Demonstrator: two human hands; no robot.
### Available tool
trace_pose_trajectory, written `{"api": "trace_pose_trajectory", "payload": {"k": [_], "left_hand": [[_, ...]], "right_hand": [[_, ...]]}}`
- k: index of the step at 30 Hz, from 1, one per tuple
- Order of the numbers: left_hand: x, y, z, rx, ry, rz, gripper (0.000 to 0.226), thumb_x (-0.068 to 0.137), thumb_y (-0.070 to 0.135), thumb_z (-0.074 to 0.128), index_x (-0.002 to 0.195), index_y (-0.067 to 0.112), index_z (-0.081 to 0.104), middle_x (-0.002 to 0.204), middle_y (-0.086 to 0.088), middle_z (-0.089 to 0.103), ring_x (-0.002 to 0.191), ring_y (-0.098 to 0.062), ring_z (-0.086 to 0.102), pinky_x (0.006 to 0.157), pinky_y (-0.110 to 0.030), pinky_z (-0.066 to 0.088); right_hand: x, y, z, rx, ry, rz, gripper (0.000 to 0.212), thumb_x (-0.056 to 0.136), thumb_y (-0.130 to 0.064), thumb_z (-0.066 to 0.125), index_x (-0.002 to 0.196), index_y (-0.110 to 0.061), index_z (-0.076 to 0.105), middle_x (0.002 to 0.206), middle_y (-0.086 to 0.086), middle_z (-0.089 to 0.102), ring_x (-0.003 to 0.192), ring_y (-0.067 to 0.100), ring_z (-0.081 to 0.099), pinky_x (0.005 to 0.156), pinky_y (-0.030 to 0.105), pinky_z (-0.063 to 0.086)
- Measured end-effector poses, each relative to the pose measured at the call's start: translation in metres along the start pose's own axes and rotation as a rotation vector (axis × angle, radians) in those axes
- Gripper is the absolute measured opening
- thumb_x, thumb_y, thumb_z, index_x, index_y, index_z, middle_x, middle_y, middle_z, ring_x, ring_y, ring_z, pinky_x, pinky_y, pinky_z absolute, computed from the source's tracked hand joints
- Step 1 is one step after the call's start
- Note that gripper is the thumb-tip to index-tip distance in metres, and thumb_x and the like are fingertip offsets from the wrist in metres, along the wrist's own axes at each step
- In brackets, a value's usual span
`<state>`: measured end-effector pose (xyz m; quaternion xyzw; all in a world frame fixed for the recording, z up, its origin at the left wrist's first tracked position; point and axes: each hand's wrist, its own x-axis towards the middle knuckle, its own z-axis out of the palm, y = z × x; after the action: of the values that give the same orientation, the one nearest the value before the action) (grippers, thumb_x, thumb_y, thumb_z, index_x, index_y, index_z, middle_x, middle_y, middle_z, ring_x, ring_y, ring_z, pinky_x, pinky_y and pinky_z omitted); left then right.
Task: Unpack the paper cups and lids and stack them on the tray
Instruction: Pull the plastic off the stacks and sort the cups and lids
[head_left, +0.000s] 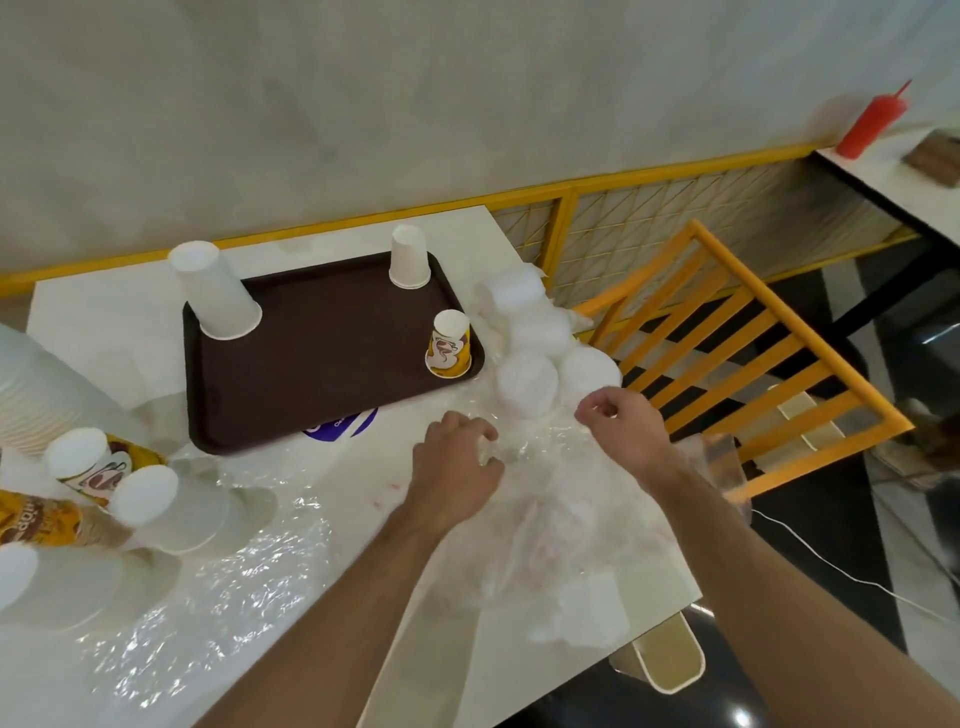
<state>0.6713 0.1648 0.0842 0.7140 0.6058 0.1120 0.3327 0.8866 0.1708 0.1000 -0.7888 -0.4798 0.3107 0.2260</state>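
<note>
Pinching clear plastic wrap near the desk's right edge, both hands work close together, with open desk surface to their left and a yellow chair just beyond the right hand. The left grip has its fingers curled onto a fold of the wrap; the right grip pinches the wrap between thumb and fingers. Just ahead of the grips, wrapped stacks of white lids lie on their sides, long axes running away from the person. Ahead and left sits the brown tray, bearing three upside-down cups: a tall white stack, a white cup and a printed cup. Far left lie more sleeved cups.
</note>
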Motion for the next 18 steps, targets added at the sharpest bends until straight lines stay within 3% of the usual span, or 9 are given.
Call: {"api": "trace_pose_trajectory", "payload": {"k": [3,6,8,11,13,16,18], "left_hand": [[0.022,0.018,0.01,0.101,0.015,0.076,0.052,0.093,0.03,0.061,0.142,0.027,0.045,0.149,0.0,0.035,0.138,-0.02,0.032,0.11,-0.04,0.03],[0.045,0.031,0.026,0.243,-0.038,0.12,0.067,0.093,0.032,0.059,0.152,0.029,0.027,0.163,0.0,0.013,0.15,-0.021,0.011,0.118,-0.046,0.018],[0.06,0.038,0.036,0.317,-0.082,0.127,0.073,0.095,0.033,0.058,0.155,0.029,0.018,0.165,0.001,0.003,0.152,-0.021,0.002,0.121,-0.048,0.012],[0.081,0.046,0.047,0.386,-0.123,0.096,0.079,0.096,0.036,0.057,0.158,0.029,0.007,0.166,0.002,-0.004,0.153,-0.021,-0.005,0.121,-0.05,0.006],[0.093,0.048,0.052,0.41,-0.148,0.063,0.081,0.096,0.034,0.056,0.158,0.031,0.004,0.167,0.004,-0.007,0.153,-0.02,-0.008,0.12,-0.052,0.003],[0.101,0.05,0.057,0.474,-0.189,0.034,0.081,0.096,0.032,0.054,0.158,0.032,0.001,0.166,0.006,-0.008,0.153,-0.017,-0.008,0.12,-0.055,0.003],[0.102,0.052,0.059,0.512,-0.206,0.011,0.08,0.096,0.031,0.051,0.158,0.033,0.0,0.166,0.008,-0.008,0.153,-0.016,-0.007,0.117,-0.059,0.005]], "right_hand": [[0.035,0.0,-0.014,0.142,0.089,0.133,0.029,0.095,-0.025,0.067,0.123,-0.017,0.062,0.105,-0.001,0.062,0.096,0.018,0.059,0.079,0.031,0.047],[0.072,0.004,-0.023,0.171,0.065,0.272,0.058,0.092,-0.033,0.069,0.142,-0.011,0.05,0.13,0.006,0.058,0.116,0.026,0.055,0.088,0.037,0.048],[0.092,0.009,-0.023,0.195,-0.001,0.385,0.07,0.09,-0.038,0.072,0.146,-0.009,0.044,0.141,0.01,0.053,0.126,0.032,0.051,0.091,0.041,0.045],[0.114,0.015,-0.019,0.255,-0.125,0.481,0.078,0.084,-0.042,0.078,0.143,-0.004,0.044,0.14,0.012,0.054,0.124,0.034,0.052,0.09,0.04,0.042],[0.125,0.018,-0.017,0.255,-0.19,0.481,0.076,0.082,-0.041,0.08,0.138,-0.001,0.048,0.135,0.012,0.057,0.109,0.028,0.055,0.087,0.037,0.044],[0.135,0.022,-0.022,0.308,-0.279,0.486,0.05,0.086,-0.032,0.079,0.121,-0.005,0.055,0.109,0.008,0.061,0.081,0.018,0.055,0.075,0.032,0.043],[0.142,0.027,-0.027,0.31,-0.312,0.485,0.04,0.085,-0.027,0.08,0.11,-0.005,0.059,0.105,0.008,0.064,0.075,0.016,0.054,0.079,0.035,0.043]]}}
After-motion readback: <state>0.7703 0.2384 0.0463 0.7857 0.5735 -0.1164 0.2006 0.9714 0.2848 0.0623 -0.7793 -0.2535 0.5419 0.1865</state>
